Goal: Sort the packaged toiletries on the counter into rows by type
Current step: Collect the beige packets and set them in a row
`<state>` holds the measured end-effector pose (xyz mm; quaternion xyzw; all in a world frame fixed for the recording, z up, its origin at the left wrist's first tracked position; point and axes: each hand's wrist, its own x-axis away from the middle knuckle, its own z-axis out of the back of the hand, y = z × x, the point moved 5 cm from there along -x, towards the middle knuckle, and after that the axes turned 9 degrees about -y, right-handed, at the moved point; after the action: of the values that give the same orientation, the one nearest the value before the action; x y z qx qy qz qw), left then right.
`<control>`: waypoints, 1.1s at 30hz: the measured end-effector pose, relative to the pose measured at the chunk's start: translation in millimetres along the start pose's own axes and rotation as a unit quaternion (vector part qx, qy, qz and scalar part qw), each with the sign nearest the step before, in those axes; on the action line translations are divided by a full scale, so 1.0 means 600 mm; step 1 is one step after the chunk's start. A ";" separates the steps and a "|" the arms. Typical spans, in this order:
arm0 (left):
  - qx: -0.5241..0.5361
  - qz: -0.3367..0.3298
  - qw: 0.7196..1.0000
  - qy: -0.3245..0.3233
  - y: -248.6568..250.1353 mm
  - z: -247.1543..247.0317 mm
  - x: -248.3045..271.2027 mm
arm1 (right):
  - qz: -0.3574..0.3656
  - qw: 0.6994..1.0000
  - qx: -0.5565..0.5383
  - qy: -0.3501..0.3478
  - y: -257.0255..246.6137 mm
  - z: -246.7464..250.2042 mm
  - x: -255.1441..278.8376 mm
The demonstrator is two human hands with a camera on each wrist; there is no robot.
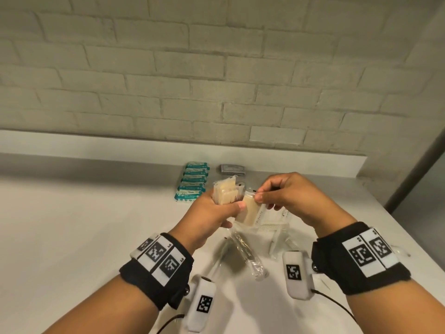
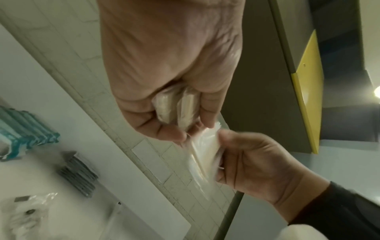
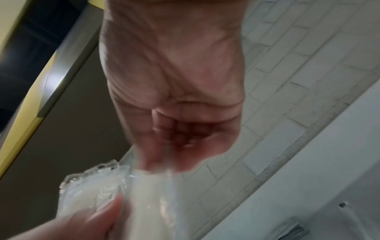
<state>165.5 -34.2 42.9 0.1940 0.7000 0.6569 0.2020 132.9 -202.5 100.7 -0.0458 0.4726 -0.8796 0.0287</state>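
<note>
Above the white counter [image 1: 96,225], my left hand [image 1: 218,209] grips a small stack of cream soap packets [image 1: 225,192] in clear wrap. My right hand [image 1: 262,195] pinches the top edge of another cream packet [image 1: 248,212], which touches the left thumb. In the left wrist view the left hand [image 2: 168,123] curls round two packets [image 2: 176,110], while the right hand [image 2: 242,159] pinches the blurred packet [image 2: 203,154]. The right wrist view shows the right hand [image 3: 170,155] over the clear wrap [image 3: 144,194].
A row of teal packets [image 1: 192,182] lies near the back wall, with a grey packet stack [image 1: 232,170] to its right. Clear-wrapped combs [image 1: 272,227] and long thin wrapped items [image 1: 250,256] lie under my hands. The counter's right edge [image 1: 409,249] runs diagonally.
</note>
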 end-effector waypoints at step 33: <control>0.175 0.017 0.980 0.092 -0.077 0.150 0.028 | 0.001 0.982 -0.144 -0.119 0.009 -0.199 -0.128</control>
<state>199.5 47.6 -8.4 0.1769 0.8162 0.5428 0.0891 196.7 -99.5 26.8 -0.1539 0.5873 -0.7907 0.0786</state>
